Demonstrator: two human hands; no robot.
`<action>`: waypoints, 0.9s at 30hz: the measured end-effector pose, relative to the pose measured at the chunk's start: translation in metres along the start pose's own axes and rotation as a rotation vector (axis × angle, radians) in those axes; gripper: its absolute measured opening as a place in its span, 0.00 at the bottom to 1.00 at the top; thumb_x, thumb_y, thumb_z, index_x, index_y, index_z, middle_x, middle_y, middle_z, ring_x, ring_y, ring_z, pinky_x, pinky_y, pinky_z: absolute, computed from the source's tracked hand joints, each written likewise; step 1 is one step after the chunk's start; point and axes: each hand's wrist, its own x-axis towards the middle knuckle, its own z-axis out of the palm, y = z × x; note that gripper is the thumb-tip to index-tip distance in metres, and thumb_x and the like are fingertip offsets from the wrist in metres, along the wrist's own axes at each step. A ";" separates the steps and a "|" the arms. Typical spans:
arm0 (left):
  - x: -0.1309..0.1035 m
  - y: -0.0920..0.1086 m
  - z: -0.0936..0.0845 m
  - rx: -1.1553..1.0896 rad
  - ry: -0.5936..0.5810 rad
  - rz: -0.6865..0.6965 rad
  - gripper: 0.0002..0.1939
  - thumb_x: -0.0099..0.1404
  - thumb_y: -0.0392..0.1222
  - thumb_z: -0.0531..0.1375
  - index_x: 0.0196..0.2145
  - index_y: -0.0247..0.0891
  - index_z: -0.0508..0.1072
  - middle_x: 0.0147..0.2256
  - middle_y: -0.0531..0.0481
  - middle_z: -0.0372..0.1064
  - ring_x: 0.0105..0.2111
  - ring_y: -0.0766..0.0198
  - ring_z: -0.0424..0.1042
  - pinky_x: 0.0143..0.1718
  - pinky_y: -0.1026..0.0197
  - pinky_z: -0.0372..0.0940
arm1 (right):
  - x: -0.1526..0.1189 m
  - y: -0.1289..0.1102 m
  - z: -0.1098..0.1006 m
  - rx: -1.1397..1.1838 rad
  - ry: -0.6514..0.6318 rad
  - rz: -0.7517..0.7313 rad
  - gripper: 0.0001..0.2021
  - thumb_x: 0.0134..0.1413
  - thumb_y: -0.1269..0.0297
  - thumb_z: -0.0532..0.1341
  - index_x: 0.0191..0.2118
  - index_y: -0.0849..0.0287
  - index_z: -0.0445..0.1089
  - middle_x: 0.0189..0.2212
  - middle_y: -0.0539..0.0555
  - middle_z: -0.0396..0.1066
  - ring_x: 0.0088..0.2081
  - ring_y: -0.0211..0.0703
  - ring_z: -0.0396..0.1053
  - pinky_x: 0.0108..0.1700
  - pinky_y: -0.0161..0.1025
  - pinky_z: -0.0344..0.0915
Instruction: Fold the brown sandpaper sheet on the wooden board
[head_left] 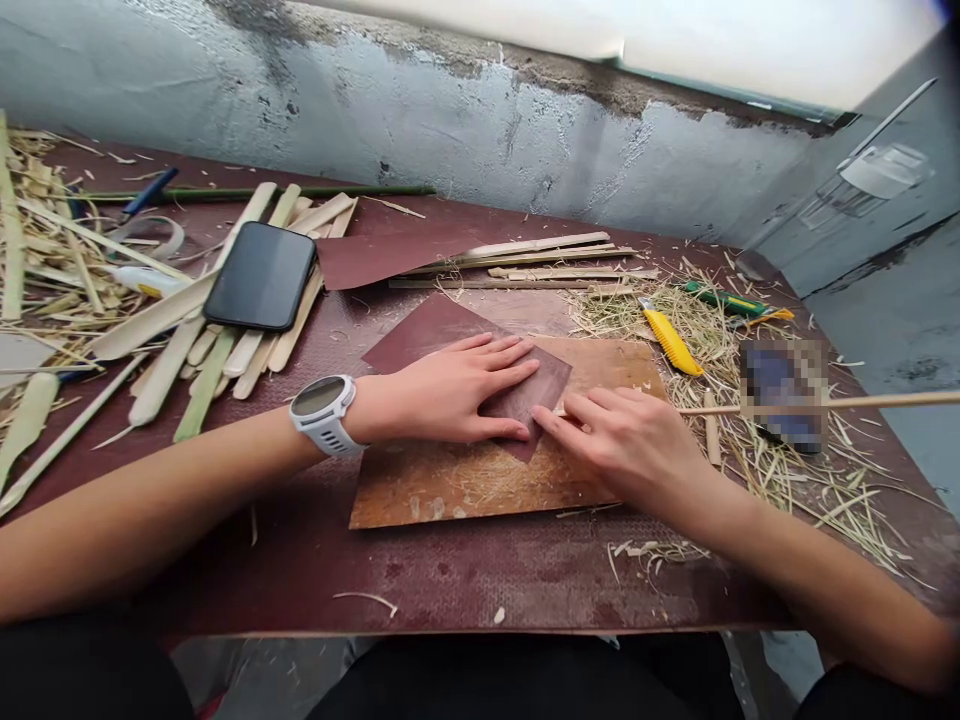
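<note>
My left hand (465, 390), with a white watch (324, 412) at the wrist, lies flat with its fingers stretched out on a dark red-brown sheet of sandpaper (420, 335). The sheet rests on a worn wooden board (450, 485). My right hand (626, 435) is closed around a thin bamboo stick (870, 402), which runs out to the right edge of the view. The stick's pale near end shows by my right fingertips, at the sandpaper's right edge. Whether that end goes under the sheet I cannot tell.
A phone (261, 275) lies on bamboo strips (172, 375) at left, beside heaped shavings. Another sandpaper sheet (375, 258) and thin strips (532, 250) lie behind the board. At right, shavings surround a yellow cutter (671, 338), a green-handled tool (724, 300) and a blurred-out dark object (784, 395).
</note>
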 end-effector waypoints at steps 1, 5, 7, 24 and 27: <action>0.000 0.000 0.000 -0.001 0.002 0.001 0.48 0.73 0.73 0.50 0.74 0.32 0.54 0.75 0.36 0.41 0.76 0.51 0.42 0.76 0.50 0.37 | 0.000 0.004 0.002 0.005 -0.003 0.003 0.14 0.69 0.70 0.61 0.55 0.56 0.77 0.37 0.53 0.77 0.35 0.43 0.70 0.37 0.42 0.52; 0.000 0.000 -0.001 0.000 -0.013 -0.014 0.48 0.73 0.73 0.49 0.75 0.32 0.53 0.75 0.36 0.40 0.76 0.50 0.42 0.76 0.49 0.38 | 0.003 0.017 0.006 -0.082 -0.022 0.087 0.13 0.68 0.72 0.61 0.54 0.58 0.77 0.37 0.54 0.78 0.36 0.45 0.71 0.39 0.43 0.53; 0.000 0.000 -0.001 0.002 -0.018 -0.012 0.48 0.73 0.73 0.49 0.75 0.32 0.53 0.75 0.36 0.40 0.76 0.50 0.42 0.76 0.49 0.38 | 0.003 0.014 0.003 -0.080 -0.025 0.059 0.12 0.68 0.72 0.60 0.53 0.59 0.77 0.35 0.54 0.77 0.35 0.45 0.71 0.38 0.43 0.53; 0.001 -0.005 -0.001 -0.020 -0.015 0.007 0.47 0.73 0.72 0.51 0.75 0.33 0.53 0.75 0.37 0.40 0.76 0.52 0.41 0.76 0.50 0.36 | 0.002 0.025 0.010 0.025 0.037 -0.068 0.14 0.67 0.72 0.62 0.55 0.55 0.76 0.37 0.51 0.77 0.36 0.44 0.70 0.41 0.42 0.56; 0.001 -0.011 0.000 -0.053 -0.012 0.028 0.48 0.72 0.73 0.51 0.75 0.35 0.53 0.75 0.39 0.40 0.76 0.53 0.41 0.76 0.51 0.35 | 0.003 0.027 0.016 -0.016 0.044 0.074 0.14 0.67 0.72 0.61 0.55 0.56 0.76 0.38 0.54 0.78 0.39 0.46 0.71 0.41 0.43 0.56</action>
